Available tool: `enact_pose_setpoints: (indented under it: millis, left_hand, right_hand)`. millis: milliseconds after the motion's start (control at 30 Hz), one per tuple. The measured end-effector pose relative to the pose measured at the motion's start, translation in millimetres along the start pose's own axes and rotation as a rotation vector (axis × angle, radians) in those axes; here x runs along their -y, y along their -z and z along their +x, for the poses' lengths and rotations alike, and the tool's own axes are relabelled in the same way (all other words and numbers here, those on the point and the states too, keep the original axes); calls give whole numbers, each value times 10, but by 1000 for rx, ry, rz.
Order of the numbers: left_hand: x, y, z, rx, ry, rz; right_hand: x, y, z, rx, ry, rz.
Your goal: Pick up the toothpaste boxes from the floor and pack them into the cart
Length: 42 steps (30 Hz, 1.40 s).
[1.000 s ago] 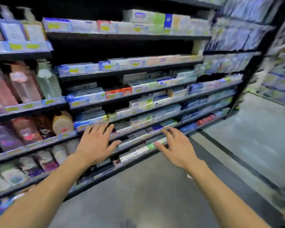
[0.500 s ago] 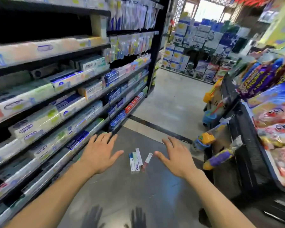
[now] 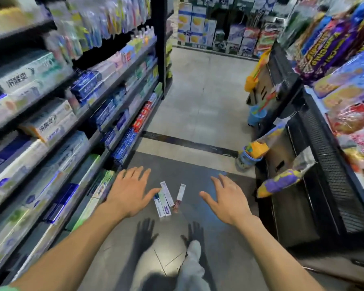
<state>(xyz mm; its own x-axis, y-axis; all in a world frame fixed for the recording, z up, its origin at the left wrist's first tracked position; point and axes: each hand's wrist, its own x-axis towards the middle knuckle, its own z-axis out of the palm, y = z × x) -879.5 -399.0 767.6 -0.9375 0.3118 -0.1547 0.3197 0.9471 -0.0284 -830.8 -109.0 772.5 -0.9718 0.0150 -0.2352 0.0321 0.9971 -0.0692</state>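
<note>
Toothpaste boxes lie on the dark floor of the aisle, in the gap between the two outstretched hands and lower than both. At least three boxes: two white ones side by side and touching, or nearly so, plus a slimmer one with a reddish near end just to their right, slightly apart. Long axes run near-to-far along the aisle, far ends leaning a little right. Left hand: grip released, fingers spread, palm down, holding nothing; its thumb tip overlaps the far end of the white pair in view, but height above the floor cannot be told, and contact looks unlikely. Right hand: grip likewise released, fingers spread, empty, further off to the right of the slim box. Judgement: left hand is nearer the pair, right hand suits the slim box; both must go down, and fingers should close across the short width. Stocked shelf at left. No cart identifiable in view.
</note>
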Motion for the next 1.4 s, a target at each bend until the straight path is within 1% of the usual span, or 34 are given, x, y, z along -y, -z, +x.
enact_pose_setpoints:
  millis: [100, 167, 267, 333, 400, 500, 533, 600, 633, 667, 733, 833, 933, 1000, 1067, 1200, 1300, 1400]
  left_hand:
    - [-12, -96, 584, 81, -8, 30]
    - [-14, -136, 968, 97, -1, 47]
    - [-25, -303, 1522, 95, 33, 42]
    - [-48, -523, 1850, 138, 46, 29]
    - [-87, -899, 2149, 130, 53, 15]
    - [-137, -1577, 2576, 179, 71, -94]
    - [-129, -2017, 2771, 200, 78, -120]
    - [-157, -2323, 2898, 204, 74, -134]
    - [-143, -2678, 3008, 247, 79, -139]
    - [-129, -3042, 3119, 270, 82, -145]
    - [-80, -3785, 3334, 261, 65, -139]
    - [-72, -4744, 3552, 276, 39, -83]
    - [-45, -5662, 3649, 322, 30, -121]
    - [-13, -6290, 3709, 276, 26, -158]
    - [15, -6843, 3772, 282, 18, -170]
    - [19, -7558, 3986, 239, 19, -123]
    - [40, -7843, 4148, 196, 22, -124]
    - [94, -7987, 4238, 140, 4, -150]
  right_hand:
    - [-246, -71, 627, 37, 12, 5]
    - [-371, -54, 1044, 32, 23, 3]
    - [-567, -105, 1693, 72, 6, 29]
    - [-660, -269, 2064, 76, 12, 23]
    - [-729, -569, 2375, 69, 26, 33]
    - [-780, -1204, 2780, 172, 13, 64]
    - [-784, -1633, 2966, 188, 2, 63]
    - [-778, -1916, 3033, 210, -21, 75]
    - [-759, -2237, 3135, 219, -41, 83]
    - [-735, -2557, 3257, 214, -50, 89]
    - [-670, -3196, 3519, 220, -42, 85]
    - [-581, -4135, 3828, 235, -16, 84]
    - [-504, -5010, 4119, 256, -26, 86]
    - [-473, -5565, 4311, 232, -31, 102]
    - [-448, -6056, 4464, 208, -8, 106]
    - [-505, -6823, 4728, 154, -2, 137]
    - [-542, -7129, 4850, 146, -41, 168]
    - [-500, -7291, 4929, 98, -79, 221]
